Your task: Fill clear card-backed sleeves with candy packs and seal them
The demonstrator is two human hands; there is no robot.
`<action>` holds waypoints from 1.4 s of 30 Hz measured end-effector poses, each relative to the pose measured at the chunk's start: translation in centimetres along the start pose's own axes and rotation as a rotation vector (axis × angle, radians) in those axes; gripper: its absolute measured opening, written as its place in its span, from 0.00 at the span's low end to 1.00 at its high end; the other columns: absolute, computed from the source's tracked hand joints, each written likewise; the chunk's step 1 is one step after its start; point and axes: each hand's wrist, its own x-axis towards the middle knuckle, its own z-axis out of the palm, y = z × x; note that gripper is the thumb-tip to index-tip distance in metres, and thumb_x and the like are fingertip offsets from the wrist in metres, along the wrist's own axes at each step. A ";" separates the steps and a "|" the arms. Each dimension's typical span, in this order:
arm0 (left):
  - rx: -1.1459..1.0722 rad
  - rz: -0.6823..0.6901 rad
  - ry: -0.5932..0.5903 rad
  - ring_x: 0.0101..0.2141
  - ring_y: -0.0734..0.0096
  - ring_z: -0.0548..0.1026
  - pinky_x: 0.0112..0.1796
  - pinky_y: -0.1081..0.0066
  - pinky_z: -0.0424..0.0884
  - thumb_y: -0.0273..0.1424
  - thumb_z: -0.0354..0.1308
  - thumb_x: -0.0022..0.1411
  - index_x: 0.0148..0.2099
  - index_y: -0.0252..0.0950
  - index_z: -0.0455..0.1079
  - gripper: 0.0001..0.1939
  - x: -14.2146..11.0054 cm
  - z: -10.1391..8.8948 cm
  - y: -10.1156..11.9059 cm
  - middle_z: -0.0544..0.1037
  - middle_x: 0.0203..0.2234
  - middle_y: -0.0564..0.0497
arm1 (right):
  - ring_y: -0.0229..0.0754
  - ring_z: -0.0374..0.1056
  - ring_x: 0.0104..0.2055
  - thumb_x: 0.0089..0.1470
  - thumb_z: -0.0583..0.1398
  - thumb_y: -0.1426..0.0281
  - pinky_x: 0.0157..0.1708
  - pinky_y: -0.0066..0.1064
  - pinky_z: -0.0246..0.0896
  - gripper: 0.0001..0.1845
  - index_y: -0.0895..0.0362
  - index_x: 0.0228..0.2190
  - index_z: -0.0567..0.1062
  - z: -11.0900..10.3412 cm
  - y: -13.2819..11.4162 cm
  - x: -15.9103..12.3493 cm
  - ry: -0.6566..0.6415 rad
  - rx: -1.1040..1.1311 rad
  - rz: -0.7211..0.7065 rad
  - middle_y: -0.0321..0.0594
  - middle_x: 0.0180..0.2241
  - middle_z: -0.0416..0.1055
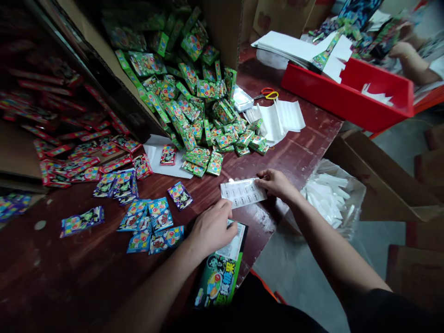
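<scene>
A white sheet of oval printed stickers (239,196) lies at the table's front edge. My right hand (275,182) pinches its right end between thumb and fingers. My left hand (213,226) rests palm down by the sheet's lower left corner, thumb and forefinger apart, partly over a black and green candy packet (220,280). A pale printed label (231,245) shows on the packet's upper part. Left of that hand lie several blue sachets (161,213) and a purple sachet (180,195).
Green candy boxes (215,95) spill from a cardboard carton (229,27); red boxes (81,162) pile at left. Scissors (268,94) lie beside white sheets (286,118). A red bin (350,101) stands at right. Below, a lined box holds white scraps (326,196). Another person's arm (412,60) is at far right.
</scene>
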 end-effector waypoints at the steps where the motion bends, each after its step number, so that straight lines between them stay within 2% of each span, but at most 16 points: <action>1: -0.004 -0.002 0.006 0.43 0.60 0.78 0.42 0.62 0.71 0.33 0.53 0.61 0.39 0.39 0.63 0.05 0.0 0.1 -0.1 0.74 0.49 0.47 | 0.33 0.69 0.23 0.55 0.64 0.67 0.17 0.21 0.62 0.17 0.59 0.46 0.73 0.1 0.0 0.0 -0.006 0.021 0.000 0.40 0.34 0.78; 4: -0.025 -0.012 0.016 0.42 0.62 0.78 0.41 0.64 0.71 0.34 0.53 0.61 0.40 0.39 0.64 0.06 -0.1 0.2 -0.3 0.74 0.47 0.48 | 0.33 0.68 0.24 0.54 0.65 0.67 0.18 0.22 0.64 0.19 0.60 0.48 0.73 -0.1 -0.1 -0.5 -0.020 0.055 -0.008 0.40 0.35 0.77; 7: -0.032 -0.019 0.018 0.42 0.61 0.78 0.41 0.64 0.71 0.34 0.54 0.61 0.39 0.39 0.64 0.05 -0.1 0.3 -0.4 0.74 0.47 0.47 | 0.35 0.69 0.25 0.54 0.66 0.63 0.17 0.23 0.64 0.20 0.58 0.46 0.74 -0.5 -0.2 -0.8 -0.043 0.067 -0.004 0.41 0.35 0.77; 9: -0.031 -0.013 0.019 0.42 0.60 0.78 0.41 0.64 0.71 0.34 0.54 0.61 0.39 0.39 0.64 0.05 -0.1 0.3 -0.4 0.74 0.48 0.47 | 0.36 0.69 0.24 0.55 0.65 0.57 0.16 0.24 0.63 0.19 0.57 0.42 0.76 -1.0 -0.2 -0.7 -0.073 0.071 0.003 0.41 0.33 0.77; 12: -0.032 -0.004 0.017 0.43 0.60 0.78 0.42 0.63 0.71 0.34 0.54 0.61 0.38 0.39 0.64 0.05 -0.1 0.3 -0.4 0.74 0.48 0.47 | 0.36 0.66 0.19 0.56 0.61 0.48 0.14 0.25 0.58 0.23 0.57 0.30 0.76 -1.7 -0.2 0.2 -0.132 0.062 0.017 0.39 0.23 0.73; 14: -0.027 -0.004 0.018 0.43 0.59 0.78 0.42 0.63 0.71 0.33 0.54 0.61 0.39 0.39 0.64 0.05 -0.1 0.3 -0.4 0.74 0.48 0.46 | 0.35 0.62 0.16 0.53 0.62 0.46 0.13 0.25 0.54 0.26 0.57 0.23 0.74 -2.1 -0.3 0.8 -0.182 0.049 0.009 0.36 0.16 0.68; 16: -0.018 -0.007 0.016 0.43 0.59 0.78 0.41 0.63 0.71 0.34 0.54 0.61 0.39 0.39 0.64 0.05 -0.2 0.2 -0.3 0.74 0.48 0.46 | 0.33 0.58 0.15 0.49 0.65 0.46 0.14 0.25 0.51 0.25 0.57 0.22 0.74 -2.5 -0.4 1.2 -0.220 0.045 -0.032 0.33 0.15 0.66; 20: -0.004 -0.014 -0.001 0.42 0.59 0.78 0.40 0.63 0.71 0.35 0.54 0.61 0.39 0.39 0.64 0.06 -0.3 0.0 -0.2 0.74 0.48 0.46 | 0.35 0.64 0.23 0.44 0.68 0.48 0.22 0.25 0.58 0.25 0.58 0.29 0.79 -3.1 -0.8 1.3 -0.215 0.070 -0.169 0.35 0.23 0.73; 25: 0.028 -0.014 -0.017 0.40 0.58 0.78 0.38 0.62 0.71 0.35 0.53 0.61 0.39 0.39 0.64 0.06 -0.2 -0.4 0.0 0.75 0.46 0.47 | 0.43 0.71 0.39 0.54 0.62 0.48 0.40 0.34 0.67 0.26 0.59 0.37 0.78 -3.3 -1.1 1.4 -0.042 0.118 -0.337 0.45 0.38 0.78; 28: 0.042 -0.006 -0.029 0.40 0.59 0.78 0.37 0.63 0.71 0.36 0.53 0.62 0.39 0.39 0.65 0.07 -0.1 -0.5 0.1 0.75 0.46 0.47 | 0.45 0.71 0.47 0.51 0.65 0.54 0.48 0.37 0.66 0.23 0.57 0.43 0.79 -2.5 -1.1 1.8 -0.086 0.116 -0.437 0.46 0.46 0.77; 31: 0.039 -0.007 -0.022 0.40 0.59 0.78 0.36 0.63 0.71 0.36 0.53 0.62 0.40 0.39 0.65 0.07 -0.1 -0.4 -0.1 0.75 0.46 0.47 | 0.43 0.73 0.42 0.50 0.67 0.59 0.44 0.35 0.67 0.28 0.56 0.52 0.74 -1.5 -1.0 1.9 -0.191 0.113 -0.486 0.42 0.41 0.78; 35: -0.006 0.009 -0.001 0.43 0.59 0.78 0.39 0.63 0.72 0.35 0.54 0.62 0.40 0.40 0.65 0.06 -0.3 0.0 -0.4 0.75 0.48 0.48 | 0.38 0.70 0.34 0.55 0.64 0.59 0.37 0.32 0.67 0.34 0.55 0.60 0.64 -1.1 -0.7 1.0 -0.233 0.145 -0.533 0.37 0.35 0.75; 37: -0.046 0.011 0.003 0.44 0.59 0.78 0.41 0.63 0.72 0.34 0.54 0.62 0.40 0.40 0.65 0.05 -0.3 0.1 -0.5 0.74 0.50 0.47 | 0.39 0.69 0.35 0.55 0.64 0.58 0.39 0.33 0.67 0.36 0.52 0.62 0.60 -1.3 -0.8 0.0 -0.153 0.241 -0.559 0.36 0.36 0.73; 40: -0.122 0.002 0.003 0.46 0.58 0.78 0.45 0.62 0.72 0.33 0.55 0.62 0.39 0.39 0.66 0.04 -0.6 0.1 -0.6 0.74 0.51 0.47 | 0.43 0.69 0.39 0.56 0.63 0.57 0.42 0.37 0.68 0.37 0.45 0.63 0.58 -1.6 -1.2 -2.2 0.068 0.416 -0.546 0.38 0.37 0.70; 42: -0.184 0.003 0.043 0.50 0.57 0.76 0.49 0.60 0.71 0.31 0.56 0.61 0.39 0.39 0.67 0.03 -1.4 -0.1 -0.5 0.73 0.53 0.46 | 0.44 0.69 0.39 0.56 0.63 0.57 0.42 0.39 0.69 0.36 0.43 0.62 0.59 -1.3 -1.7 -4.3 0.085 0.456 -0.518 0.38 0.36 0.70</action>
